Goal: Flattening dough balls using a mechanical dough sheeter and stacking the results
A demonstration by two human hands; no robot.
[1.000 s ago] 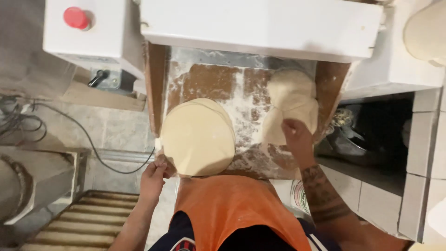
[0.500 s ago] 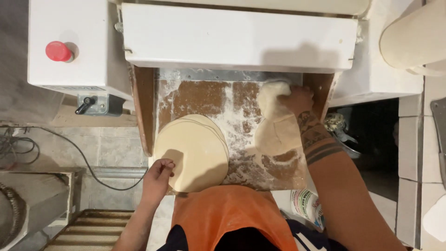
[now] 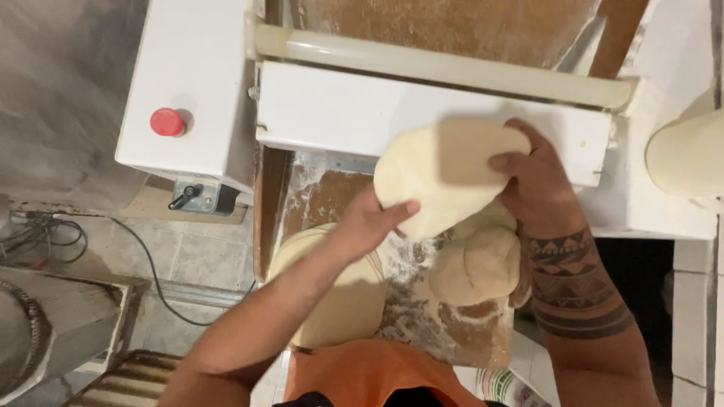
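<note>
A flat oval of dough (image 3: 445, 177) is held up in front of a white machine (image 3: 422, 124), gripped from both sides. The left hand (image 3: 369, 226) is pressed against the dough's lower left edge at about 8 o'clock, fingers curled and thumb laid on top. The right hand (image 3: 535, 185) is wrapped around the right edge at 3 o'clock, fingers partly open and spread over the surface. The two hands are kept apart by the width of the dough.

Three more pieces of dough can be counted. A wide flattened round (image 3: 332, 294) is seen on the floured wooden board (image 3: 460, 332), partly covered by the left forearm. A thicker lump (image 3: 475, 264) is seen just below the held piece, near the right wrist. A pale rounded piece (image 3: 682, 154) is cut off by the frame at 3 o'clock.

One red button (image 3: 167, 122) is set on the machine's left housing at 10 o'clock. One long pale roller (image 3: 445, 64) is mounted across the top at 12 o'clock.

The board is bounded by a wooden side rail at 9 o'clock. Bare floured wood is left toward 6 o'clock, above an orange shirt (image 3: 369, 377).
</note>
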